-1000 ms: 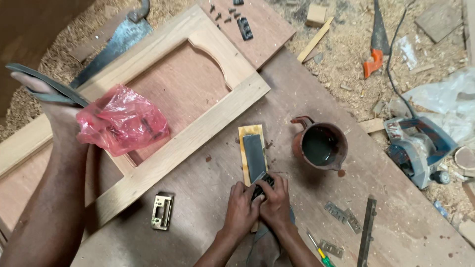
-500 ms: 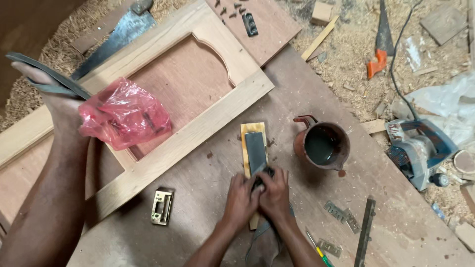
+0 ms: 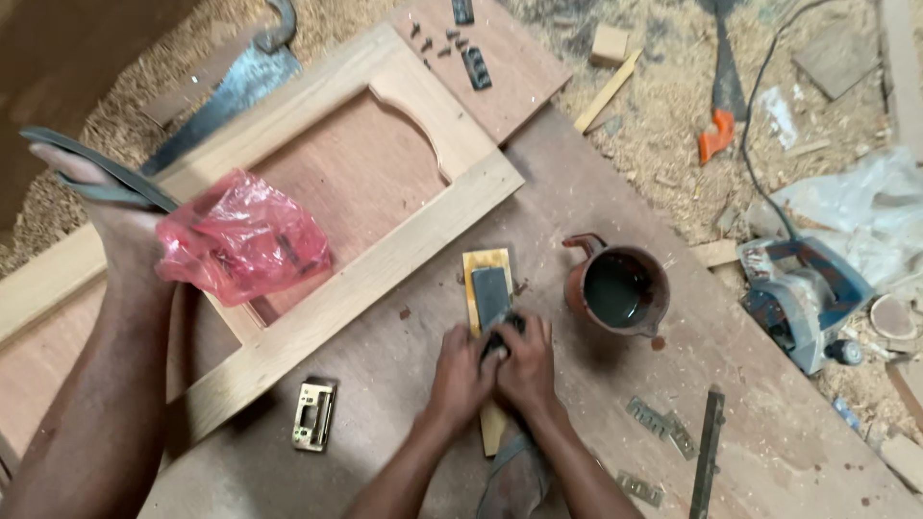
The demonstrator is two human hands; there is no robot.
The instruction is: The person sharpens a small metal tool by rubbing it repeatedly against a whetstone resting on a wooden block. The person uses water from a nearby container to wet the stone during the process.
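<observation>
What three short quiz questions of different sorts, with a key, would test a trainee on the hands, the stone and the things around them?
1. True or false: both hands, left hand and right hand, press on the dark stone in its yellow block.
2. What lies right of the stone: A) the cup of dark liquid, B) the pink bag, C) the brass lock?
3. Fill in: the pink bag rests on the wooden ____.

Key: 1 true; 2 A; 3 frame.
</observation>
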